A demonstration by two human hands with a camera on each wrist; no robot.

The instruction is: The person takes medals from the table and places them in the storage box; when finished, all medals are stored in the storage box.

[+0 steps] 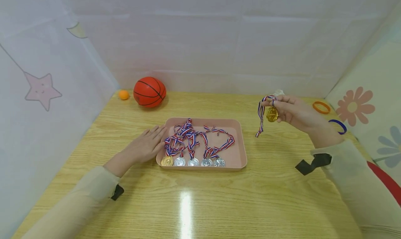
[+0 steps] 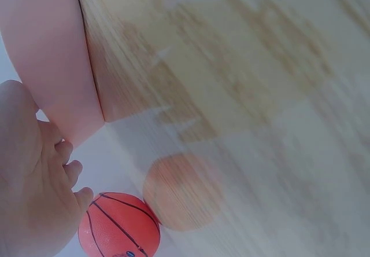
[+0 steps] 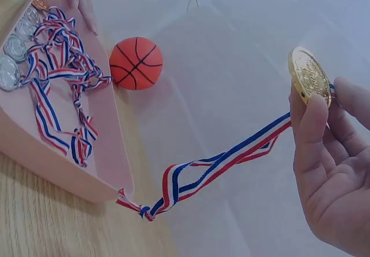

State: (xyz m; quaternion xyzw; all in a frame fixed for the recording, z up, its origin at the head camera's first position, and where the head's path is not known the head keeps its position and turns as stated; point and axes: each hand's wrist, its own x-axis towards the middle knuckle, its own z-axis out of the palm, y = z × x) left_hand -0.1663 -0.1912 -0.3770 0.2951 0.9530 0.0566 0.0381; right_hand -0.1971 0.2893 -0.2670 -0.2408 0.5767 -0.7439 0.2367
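My right hand [image 1: 292, 113] holds a gold medal [image 1: 272, 114] in the air to the right of the pink tray [image 1: 243, 152], pinching it between thumb and fingers. Its red, white and blue ribbon [image 3: 231, 155] hangs down to a knotted end. My left hand [image 1: 147, 143] rests with straight fingers against the tray's left rim. Inside the tray a gold medal [image 1: 167, 161] and several silver medals [image 1: 193, 162] form a row along the near wall. Their striped ribbons [image 1: 188, 134] lie tangled behind them.
A red basketball [image 1: 149, 92] and a small orange ball [image 1: 123, 94] sit at the back left of the wooden table [image 1: 213, 200]. At the right edge lie an orange wristband [image 1: 321, 107] and a blue wristband [image 1: 338, 126]. A whitish item [image 1: 278, 92] shows partly behind my right hand.
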